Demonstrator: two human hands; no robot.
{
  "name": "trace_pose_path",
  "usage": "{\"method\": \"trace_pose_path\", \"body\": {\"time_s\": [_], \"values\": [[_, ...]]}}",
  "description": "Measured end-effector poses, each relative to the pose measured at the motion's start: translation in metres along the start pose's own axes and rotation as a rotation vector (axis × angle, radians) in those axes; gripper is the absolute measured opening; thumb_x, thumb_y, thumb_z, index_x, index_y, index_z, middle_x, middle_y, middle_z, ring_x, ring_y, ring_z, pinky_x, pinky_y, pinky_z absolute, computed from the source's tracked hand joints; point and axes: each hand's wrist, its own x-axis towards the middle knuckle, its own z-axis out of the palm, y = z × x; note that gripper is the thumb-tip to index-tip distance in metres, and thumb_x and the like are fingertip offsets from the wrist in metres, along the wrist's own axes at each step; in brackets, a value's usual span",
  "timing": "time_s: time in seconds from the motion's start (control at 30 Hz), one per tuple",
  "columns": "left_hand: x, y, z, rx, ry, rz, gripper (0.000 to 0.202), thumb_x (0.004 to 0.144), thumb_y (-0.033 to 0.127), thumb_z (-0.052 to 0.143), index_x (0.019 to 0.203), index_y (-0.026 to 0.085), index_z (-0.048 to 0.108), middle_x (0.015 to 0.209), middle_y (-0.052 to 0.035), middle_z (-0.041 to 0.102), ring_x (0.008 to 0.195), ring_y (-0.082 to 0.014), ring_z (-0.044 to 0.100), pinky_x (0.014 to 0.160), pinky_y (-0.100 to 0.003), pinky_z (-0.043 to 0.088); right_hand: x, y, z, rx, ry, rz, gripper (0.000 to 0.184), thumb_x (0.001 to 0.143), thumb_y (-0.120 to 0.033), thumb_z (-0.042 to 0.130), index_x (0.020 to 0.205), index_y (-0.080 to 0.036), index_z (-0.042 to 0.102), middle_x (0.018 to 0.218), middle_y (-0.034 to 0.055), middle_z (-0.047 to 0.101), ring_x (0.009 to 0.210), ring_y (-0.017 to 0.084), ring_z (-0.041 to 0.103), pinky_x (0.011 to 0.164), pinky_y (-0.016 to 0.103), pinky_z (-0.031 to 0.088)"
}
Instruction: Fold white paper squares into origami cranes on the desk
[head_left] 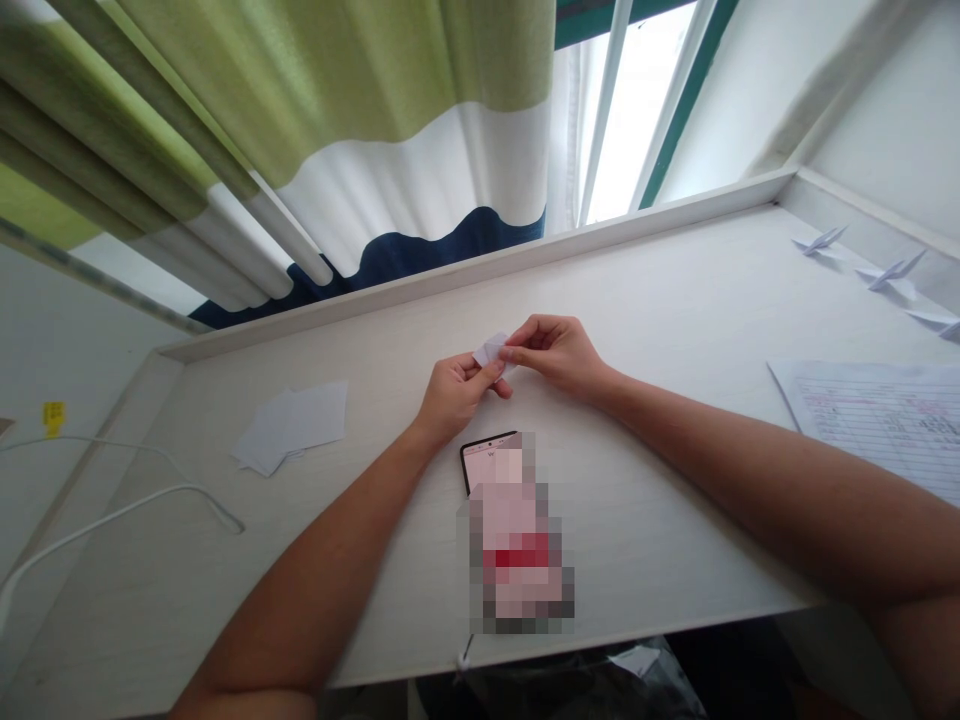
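A small folded piece of white paper [489, 349] is held between both hands above the middle of the desk. My left hand [459, 392] pinches its lower edge, thumb on top. From the right, my right hand [556, 350] grips the paper's other side between thumb and fingers. Part of the paper is hidden behind the fingertips. Just below the hands lies a phone [491, 470] with its screen lit, mostly blurred out. Loose white paper sheets [296, 425] lie overlapping to the left of my left hand.
Several folded paper figures [889, 272] stand along the desk's right edge. Nearer, a handwritten lined sheet [885, 415] lies at the right. A white cable [150, 500] crosses the left side. A raised rim [420, 280] borders the desk's back, below a curtain [420, 90].
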Motion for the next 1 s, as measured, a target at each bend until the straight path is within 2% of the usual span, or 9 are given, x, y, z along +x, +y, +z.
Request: {"method": "trace_pose_path", "body": {"time_s": [0.13, 0.23, 0.3, 0.63, 0.73, 0.83, 1.0], "values": [[0.0014, 0.0001, 0.0005, -0.011, 0.019, -0.002, 0.036, 0.086, 0.051, 0.081, 0.089, 0.015, 0.080, 0.068, -0.0041, 0.077, 0.069, -0.0183, 0.070, 0.083, -0.032, 0.053, 0.0004, -0.0006, -0.0003, -0.022, 0.002, -0.011, 0.032, 0.070, -0.044, 0.095, 0.075, -0.020, 0.075, 0.082, 0.0033, 0.079, 0.077, 0.018, 0.072, 0.077, 0.037, 0.061], [0.0010, 0.0009, 0.0011, -0.017, 0.035, -0.007, 0.036, 0.086, 0.050, 0.081, 0.094, 0.015, 0.080, 0.068, -0.0037, 0.077, 0.070, -0.0194, 0.071, 0.084, -0.034, 0.054, 0.0008, 0.0003, -0.0008, -0.022, 0.013, 0.006, 0.027, 0.070, -0.038, 0.094, 0.074, -0.020, 0.075, 0.081, 0.0037, 0.080, 0.076, 0.018, 0.071, 0.075, 0.036, 0.060], [0.0005, 0.0014, 0.0014, -0.006, 0.037, -0.009, 0.035, 0.087, 0.050, 0.080, 0.091, 0.015, 0.080, 0.069, -0.0045, 0.077, 0.072, -0.0200, 0.072, 0.086, -0.034, 0.055, 0.0010, 0.0003, -0.0012, -0.032, 0.010, 0.020, 0.026, 0.070, -0.037, 0.093, 0.073, -0.020, 0.074, 0.080, 0.0038, 0.079, 0.076, 0.018, 0.071, 0.073, 0.035, 0.058], [-0.0006, 0.0018, -0.0008, 0.070, -0.076, -0.054, 0.041, 0.085, 0.054, 0.081, 0.070, 0.017, 0.072, 0.070, -0.0070, 0.077, 0.067, -0.0183, 0.067, 0.076, -0.032, 0.052, 0.0022, 0.0001, -0.0008, 0.017, -0.012, 0.037, 0.039, 0.068, -0.041, 0.097, 0.082, -0.022, 0.067, 0.075, -0.0010, 0.070, 0.071, 0.015, 0.065, 0.067, 0.032, 0.054], [-0.0003, 0.0048, -0.0020, 0.075, -0.071, -0.042, 0.049, 0.089, 0.064, 0.074, 0.073, 0.017, 0.076, 0.077, -0.0094, 0.080, 0.072, -0.0207, 0.068, 0.079, -0.035, 0.053, 0.0022, 0.0025, -0.0012, -0.001, 0.014, -0.001, 0.037, 0.070, -0.042, 0.096, 0.081, -0.022, 0.067, 0.073, -0.0011, 0.068, 0.069, 0.015, 0.062, 0.065, 0.032, 0.053], [0.0002, 0.0071, -0.0032, -0.028, -0.090, -0.089, 0.061, 0.092, 0.075, 0.062, 0.082, 0.017, 0.079, 0.084, -0.0117, 0.082, 0.082, -0.0254, 0.072, 0.083, -0.038, 0.056, 0.0023, 0.0033, -0.0017, -0.030, 0.045, -0.023, 0.038, 0.070, -0.046, 0.095, 0.080, -0.023, 0.067, 0.073, -0.0011, 0.068, 0.070, 0.015, 0.062, 0.065, 0.034, 0.054], [0.0000, 0.0079, -0.0040, 0.031, -0.118, -0.050, 0.054, 0.091, 0.069, 0.070, 0.086, 0.016, 0.080, 0.092, -0.0123, 0.084, 0.087, -0.0241, 0.075, 0.091, -0.037, 0.055, 0.0024, 0.0034, -0.0015, -0.044, 0.080, -0.052, 0.040, 0.069, -0.050, 0.094, 0.079, -0.023, 0.066, 0.074, -0.0006, 0.069, 0.070, 0.016, 0.062, 0.066, 0.035, 0.054]]}}
